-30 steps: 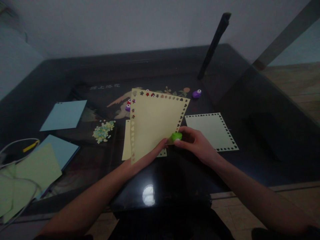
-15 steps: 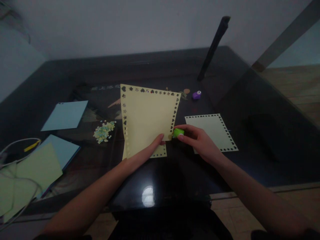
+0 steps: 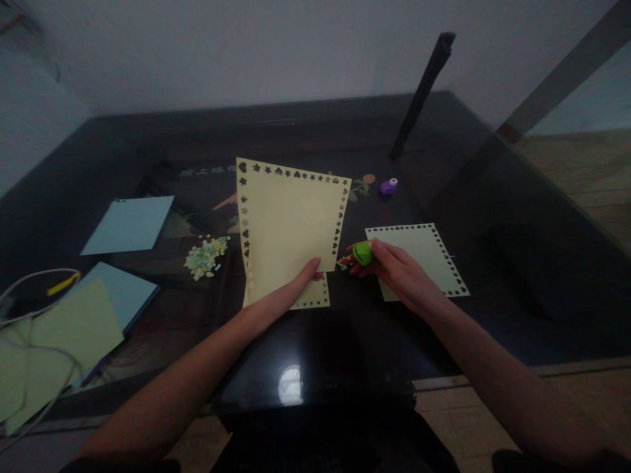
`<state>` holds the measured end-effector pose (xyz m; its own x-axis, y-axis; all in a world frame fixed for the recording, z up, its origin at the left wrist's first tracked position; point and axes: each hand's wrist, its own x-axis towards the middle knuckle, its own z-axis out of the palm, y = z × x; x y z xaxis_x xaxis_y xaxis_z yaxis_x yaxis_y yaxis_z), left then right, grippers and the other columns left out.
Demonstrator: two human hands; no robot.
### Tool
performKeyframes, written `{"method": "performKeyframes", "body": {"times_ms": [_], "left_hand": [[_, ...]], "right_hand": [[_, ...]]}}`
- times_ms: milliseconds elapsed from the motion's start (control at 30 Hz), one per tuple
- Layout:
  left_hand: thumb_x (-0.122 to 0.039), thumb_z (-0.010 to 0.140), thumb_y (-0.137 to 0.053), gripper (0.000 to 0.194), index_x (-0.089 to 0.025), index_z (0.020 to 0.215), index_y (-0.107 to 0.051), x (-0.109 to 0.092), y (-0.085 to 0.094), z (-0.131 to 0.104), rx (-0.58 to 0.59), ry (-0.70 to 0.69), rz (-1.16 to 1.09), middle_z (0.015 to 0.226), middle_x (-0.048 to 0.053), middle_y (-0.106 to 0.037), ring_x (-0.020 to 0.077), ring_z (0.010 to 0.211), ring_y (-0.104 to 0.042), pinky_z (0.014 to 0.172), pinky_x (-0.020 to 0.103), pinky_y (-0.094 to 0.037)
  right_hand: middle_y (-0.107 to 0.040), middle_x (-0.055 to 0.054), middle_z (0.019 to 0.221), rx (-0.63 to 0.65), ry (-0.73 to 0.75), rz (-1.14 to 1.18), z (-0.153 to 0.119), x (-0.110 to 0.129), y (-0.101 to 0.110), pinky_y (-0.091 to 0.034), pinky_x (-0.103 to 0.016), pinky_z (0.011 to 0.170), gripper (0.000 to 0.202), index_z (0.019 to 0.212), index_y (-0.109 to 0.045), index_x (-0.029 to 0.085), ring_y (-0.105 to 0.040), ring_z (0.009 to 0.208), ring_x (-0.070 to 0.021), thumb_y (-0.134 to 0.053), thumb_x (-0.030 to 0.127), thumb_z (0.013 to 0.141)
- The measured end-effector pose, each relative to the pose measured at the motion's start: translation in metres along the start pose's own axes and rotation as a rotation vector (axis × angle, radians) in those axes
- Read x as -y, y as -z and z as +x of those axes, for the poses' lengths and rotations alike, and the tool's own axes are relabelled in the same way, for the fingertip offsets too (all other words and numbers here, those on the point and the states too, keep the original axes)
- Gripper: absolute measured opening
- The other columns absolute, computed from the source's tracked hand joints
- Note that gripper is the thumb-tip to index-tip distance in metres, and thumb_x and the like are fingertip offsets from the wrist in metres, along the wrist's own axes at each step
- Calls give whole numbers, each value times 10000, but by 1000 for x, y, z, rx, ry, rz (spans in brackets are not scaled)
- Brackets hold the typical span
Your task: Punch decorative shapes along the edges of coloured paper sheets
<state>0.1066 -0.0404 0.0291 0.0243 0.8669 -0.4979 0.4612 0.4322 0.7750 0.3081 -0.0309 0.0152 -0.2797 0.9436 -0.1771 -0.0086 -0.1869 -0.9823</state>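
Note:
My left hand [image 3: 309,270] pinches the lower right part of a yellow sheet [image 3: 290,220], which is raised at a tilt. Dark heart and star cut-outs line its edges. Beneath it lies the lower part of yellow paper [image 3: 320,295] with similar cut-outs. My right hand [image 3: 389,263] holds a green punch [image 3: 363,253] just right of the sheet, apart from it. Small pale bits show at its fingertips. Under and behind that hand, a pale sheet [image 3: 419,246] with punched borders lies on the table.
A purple punch [image 3: 388,187] stands farther back. Left of the sheets is a pile of paper bits [image 3: 204,257]. Blue paper [image 3: 131,225], yellow paper [image 3: 73,335] and a white cable [image 3: 37,276] lie at the left. A dark post [image 3: 422,95] rises at the back right.
My right hand has moved right and turned, taking the green punch off the sheet's edge. The raised sheet has shifted slightly left, still in my left hand.

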Motion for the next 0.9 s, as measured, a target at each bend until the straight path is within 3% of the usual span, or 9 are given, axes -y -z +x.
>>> {"method": "performKeyframes", "body": {"times_ms": [100,200,300,633,900], "left_hand": [[-519,828,-403,416,-235,714,-686,2,0,1,8,4,-4,1167,19,-667,254,1187,-536,1111,368,-308],[-538,816,-418,414,-241,741,-696,6,0,2,-3,-15,-12,1167,17,-668,260,1192,-533,1119,392,-293],[-576,792,-450,411,-254,771,-704,10,1,3,-18,-33,-28,1174,7,-664,256,1199,-528,1130,389,-274],[-570,797,-432,420,-242,774,-693,9,1,3,2,-12,-12,1203,7,-649,244,1217,-512,1132,362,-271],[-573,789,-459,405,-252,790,-706,15,1,6,-20,-59,-27,1183,-3,-659,252,1214,-516,1126,371,-298]], "right_hand": [[-687,-89,932,-58,107,-196,0,2,2,-482,-324,668,406,977,-625,177,-614,772,-179,-380,496,922],[-665,-82,970,-112,234,-482,0,3,5,-452,-357,780,396,984,-611,190,-593,874,-199,-359,491,932],[-647,-85,918,-83,246,-643,1,2,8,-414,-397,863,420,946,-607,191,-578,929,-226,-324,501,937],[-649,-79,954,-47,230,-607,1,4,9,-433,-349,825,385,994,-575,194,-595,920,-210,-320,479,945],[-631,-90,1004,80,335,-887,-1,9,7,-412,-415,868,310,1068,-578,217,-543,958,-257,-380,415,935]]}}
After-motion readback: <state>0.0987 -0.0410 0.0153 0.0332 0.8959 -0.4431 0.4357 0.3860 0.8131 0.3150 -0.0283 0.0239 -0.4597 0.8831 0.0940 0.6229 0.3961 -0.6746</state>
